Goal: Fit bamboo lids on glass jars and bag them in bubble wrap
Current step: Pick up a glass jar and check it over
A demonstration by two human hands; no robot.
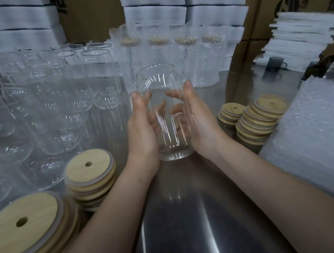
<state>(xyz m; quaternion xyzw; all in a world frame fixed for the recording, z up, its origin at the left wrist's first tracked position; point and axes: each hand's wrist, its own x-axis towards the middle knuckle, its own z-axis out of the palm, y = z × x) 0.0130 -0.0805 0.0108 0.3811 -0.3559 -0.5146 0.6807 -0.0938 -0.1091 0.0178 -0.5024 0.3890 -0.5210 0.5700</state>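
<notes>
Nearby, lid stacks and empty jars flank the held jar.

Dim, cool indoor light, brightest at the top of the view on the white foam stacks. The steel counter carries long pale streaks of glare across a dark reflection near the bottom edge. Thin white highlights run down the clear glass jar and speckle the empty jars at left. Wide-angle distortion bends and stretches the edges, so the nearest bamboo lids at lower left look oversized and soft. The whole picture is slightly blurred, most in the corners. The bubble wrap at right looks hazy.
</notes>
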